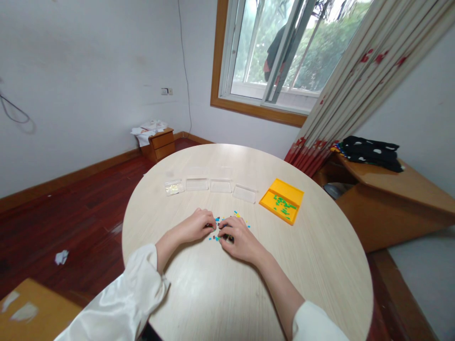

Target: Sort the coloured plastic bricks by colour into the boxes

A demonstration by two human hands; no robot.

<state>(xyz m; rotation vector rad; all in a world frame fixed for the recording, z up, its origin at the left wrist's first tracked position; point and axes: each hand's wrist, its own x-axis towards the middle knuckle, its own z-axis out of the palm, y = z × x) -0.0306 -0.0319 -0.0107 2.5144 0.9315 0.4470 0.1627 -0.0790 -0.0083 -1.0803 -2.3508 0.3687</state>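
Observation:
Small coloured pieces in blue, yellow, dark and red [213, 238] lie scattered on the round table [249, 293], between and around both hands. My left hand [199, 223] rests at the left side of this pile, fingers curled in and thumb drawn close to them. Over the right part of the pile arches my right hand [239, 237], its fingers bent down and the thumb beneath. Whatever sits at the fingertips of either hand is too small to name. To the right, an open yellow box [263, 203] holds several green pieces [282, 203].
Behind the hands stand three transparent plastic boxes, left [196, 184], middle [221, 185] and right [244, 193]. Beside them is a transparent container with pale yellow bits [174, 187]. A wooden desk [408, 189] with dark cloth [371, 154] stands right of the table.

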